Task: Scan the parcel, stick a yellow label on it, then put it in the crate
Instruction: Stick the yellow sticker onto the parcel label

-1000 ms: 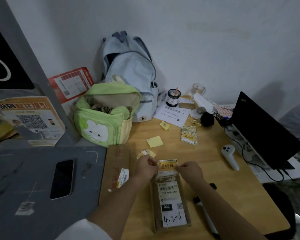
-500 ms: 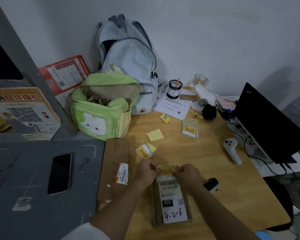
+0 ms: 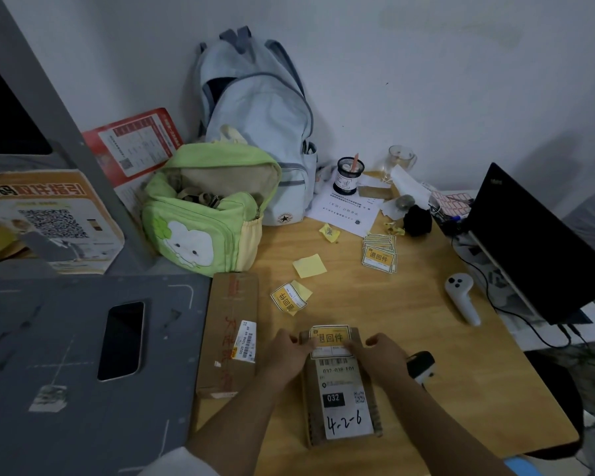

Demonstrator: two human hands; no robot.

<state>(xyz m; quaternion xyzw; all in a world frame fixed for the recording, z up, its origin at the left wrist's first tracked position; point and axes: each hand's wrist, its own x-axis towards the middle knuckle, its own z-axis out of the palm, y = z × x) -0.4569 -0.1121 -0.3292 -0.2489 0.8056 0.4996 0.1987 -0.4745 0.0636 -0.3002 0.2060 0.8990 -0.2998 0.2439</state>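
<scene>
A: Two hands on one parcel. Left hand [image 3: 287, 352] and right hand [image 3: 380, 353] each pinch a side edge of the yellow rectangular paper label [image 3: 330, 339].

B: Where's the label sitting?

A: On the far end of the flat brown cardboard parcel [image 3: 340, 389], overlapping the top of its white shipping sticker. Whether it is stuck flat, can't tell.

B: Parcel location?

A: Flat on the light wooden bench [image 3: 426, 338], near the front edge, between the forearms.

B: Neighbours?

A: Long brown cardboard box [image 3: 229, 334] just left of it, apart. Black handheld scanner [image 3: 421, 365] behind the right wrist, partly hidden. Stack of yellow labels [image 3: 379, 257] farther back, white controller [image 3: 461, 297] to the right, green cartoon backpack [image 3: 207, 214] at back left.

B: Crate?

A: Not identifiable.
</scene>
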